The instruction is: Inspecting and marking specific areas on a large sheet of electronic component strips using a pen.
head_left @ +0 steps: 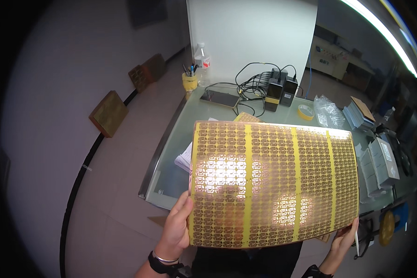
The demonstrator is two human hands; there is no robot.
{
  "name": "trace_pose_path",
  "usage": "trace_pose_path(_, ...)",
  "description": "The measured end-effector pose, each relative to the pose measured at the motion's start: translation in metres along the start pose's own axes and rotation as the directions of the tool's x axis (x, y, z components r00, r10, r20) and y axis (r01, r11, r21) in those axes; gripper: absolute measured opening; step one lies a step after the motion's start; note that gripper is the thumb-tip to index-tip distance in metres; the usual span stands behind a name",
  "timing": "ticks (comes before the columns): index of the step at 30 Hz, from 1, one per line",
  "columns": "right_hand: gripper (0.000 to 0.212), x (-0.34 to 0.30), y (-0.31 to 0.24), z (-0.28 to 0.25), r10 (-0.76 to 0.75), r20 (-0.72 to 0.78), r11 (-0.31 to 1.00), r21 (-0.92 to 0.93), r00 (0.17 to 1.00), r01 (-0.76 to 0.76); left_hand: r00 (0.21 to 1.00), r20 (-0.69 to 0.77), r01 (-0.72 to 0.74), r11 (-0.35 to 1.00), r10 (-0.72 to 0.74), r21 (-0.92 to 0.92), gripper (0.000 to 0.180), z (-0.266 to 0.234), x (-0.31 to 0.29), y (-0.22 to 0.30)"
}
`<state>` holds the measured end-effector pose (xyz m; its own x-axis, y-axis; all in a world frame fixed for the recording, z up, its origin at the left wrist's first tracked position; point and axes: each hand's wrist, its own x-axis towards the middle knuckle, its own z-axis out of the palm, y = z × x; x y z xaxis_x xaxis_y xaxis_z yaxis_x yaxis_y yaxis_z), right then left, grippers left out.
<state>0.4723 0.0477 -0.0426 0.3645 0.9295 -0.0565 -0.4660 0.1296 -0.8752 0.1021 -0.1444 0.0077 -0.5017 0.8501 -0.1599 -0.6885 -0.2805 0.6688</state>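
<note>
A large printed circuit board panel (pixel 273 185), yellow with rows of small copper patterns, is held up in front of me, tilted, with light glaring off two patches. My left hand (pixel 175 227) grips its lower left edge, thumb on the front face. At the lower right corner, my right hand (pixel 343 238) is closed on the panel's edge, its fingers partly hidden behind. A thin white stick (pixel 356 243), perhaps a pen, shows beside the right hand; whether that hand holds it I cannot tell. Behind the panel, another yellow patterned sheet (pixel 248 117) and white papers (pixel 184 157) peek out on the table.
The glass-topped table (pixel 167 178) carries a pen cup (pixel 189 82), a plastic bottle (pixel 202 62), a phone (pixel 220 98), black devices with tangled cables (pixel 274 90), a tape roll (pixel 306 111), bubble wrap (pixel 329 112) and white boxes (pixel 384 160). Stacked boards (pixel 109 113) stand on the floor, left.
</note>
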Motion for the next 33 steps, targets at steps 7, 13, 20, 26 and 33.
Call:
trace_pose_path(7, 0.025, 0.015, 0.005, -0.02, 0.029, 0.08, 0.996, 0.081, 0.996, -0.036, 1.0, -0.012, -0.009, 1.0, 0.009, 0.023, 0.031, -0.004, 0.001, -0.002)
trace_pose_path(13, 0.036, 0.015, 0.011, -0.018, 0.063, 0.067, 0.985, 0.155, 0.996, -0.073, 0.997, -0.006, -0.072, 0.994, 0.073, 0.085, 0.024, -0.005, -0.005, -0.005)
trace_pose_path(20, 0.041, 0.009, 0.008, -0.007, 0.137, -0.059, 0.975, 0.187, 0.989, -0.124, 0.985, 0.016, -0.174, 0.978, 0.173, 0.118, 0.018, -0.01, -0.009, -0.01)
trace_pose_path(26, 0.039, 0.013, 0.01, -0.01, 0.179, -0.018, 0.961, 0.217, 0.984, -0.171, 0.978, 0.01, -0.209, 0.966, 0.209, 0.151, 0.02, -0.011, -0.012, -0.012)
trace_pose_path(33, 0.044, 0.021, 0.015, -0.021, 0.174, 0.052, 0.959, 0.219, 0.983, -0.181, 0.975, 0.019, -0.222, 0.964, 0.222, 0.147, 0.023, -0.016, -0.013, -0.013)
